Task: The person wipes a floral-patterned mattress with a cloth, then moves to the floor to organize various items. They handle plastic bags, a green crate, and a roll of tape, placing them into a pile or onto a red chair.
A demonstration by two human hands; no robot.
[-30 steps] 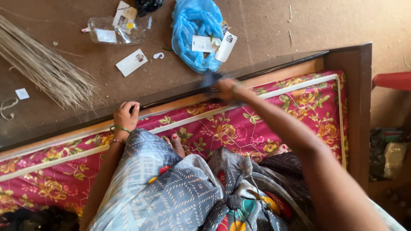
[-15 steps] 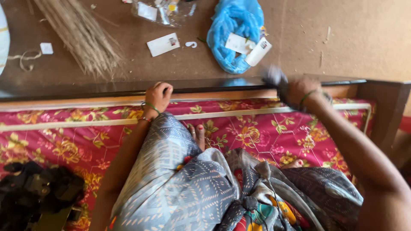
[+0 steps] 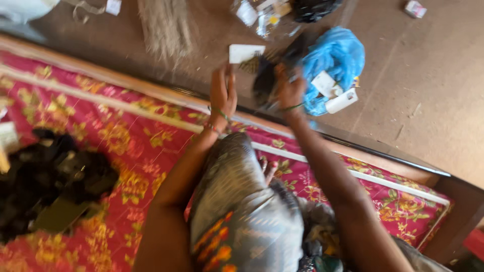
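Right hand [image 3: 287, 88] closed around dark cloth [image 3: 264, 80], raised past bed frame edge [image 3: 353, 143], at 1 o'clock from knee. Left hand [image 3: 223, 93] open, empty, alongside at 9 o'clock. Better: firm grip, cloth kept beyond mattress [image 3: 126, 146].

A white card label [image 3: 246, 52] lies on the brown floor, far from the bed, just right of the broom straws. A clear plastic wrapper [image 3: 262, 16] with white and yellow bits lies farther back, near a black bag [image 3: 312, 7]. To the right sits a crumpled blue plastic bag [image 3: 335, 58]. On it lie a small white tag [image 3: 323, 83] and a white tube-shaped pack [image 3: 342, 101]. A little box [image 3: 415, 8] lies far right. A white tag [image 3: 113, 6] lies far left.
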